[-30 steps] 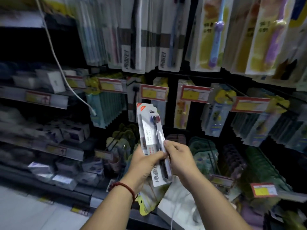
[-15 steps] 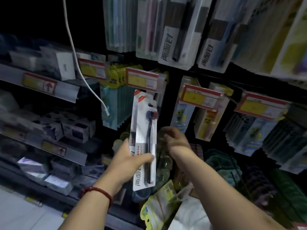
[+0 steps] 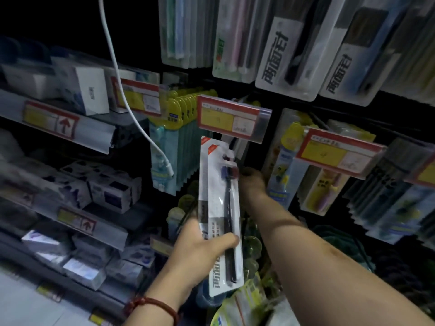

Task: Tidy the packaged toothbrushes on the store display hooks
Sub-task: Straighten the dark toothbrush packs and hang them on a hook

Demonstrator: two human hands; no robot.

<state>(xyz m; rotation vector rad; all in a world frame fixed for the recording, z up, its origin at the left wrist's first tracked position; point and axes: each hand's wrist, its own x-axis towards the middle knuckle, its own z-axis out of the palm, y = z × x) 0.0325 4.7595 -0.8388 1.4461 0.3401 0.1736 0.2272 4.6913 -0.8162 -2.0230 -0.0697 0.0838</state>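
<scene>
Here: left hand (image 3: 202,252) grips a toothbrush pack (image 3: 217,203) by its lower half, thumb across the front, fingers behind; red bracelet (image 3: 155,307) on that wrist. The pack stands nearly upright, long axis top to bottom, brush head up. Its upper edge sits just below the red-and-yellow price tag (image 3: 231,121), toward the tag's left end. Right hand (image 3: 253,184) is just beside the pack's right edge at brush-head height, reaching into the dark gap under the tag. Its fingers are lost in shadow and blur, so I cannot tell whether they are spread or pinching anything. The hook is not plainly visible; judged to run back from behind the tag. So the target lies up and away from both hands, with the right hand nearer and the left lower, carrying the pack. Judgement: the step in hand is re-hanging. The pack's top needs to rise a little, shift right and push forward onto the hook tip. Teal packs (image 3: 179,158) hang just to the left, and a white cable (image 3: 131,109) dangles in front of them, near the pack's left edge; possible snag.
</scene>
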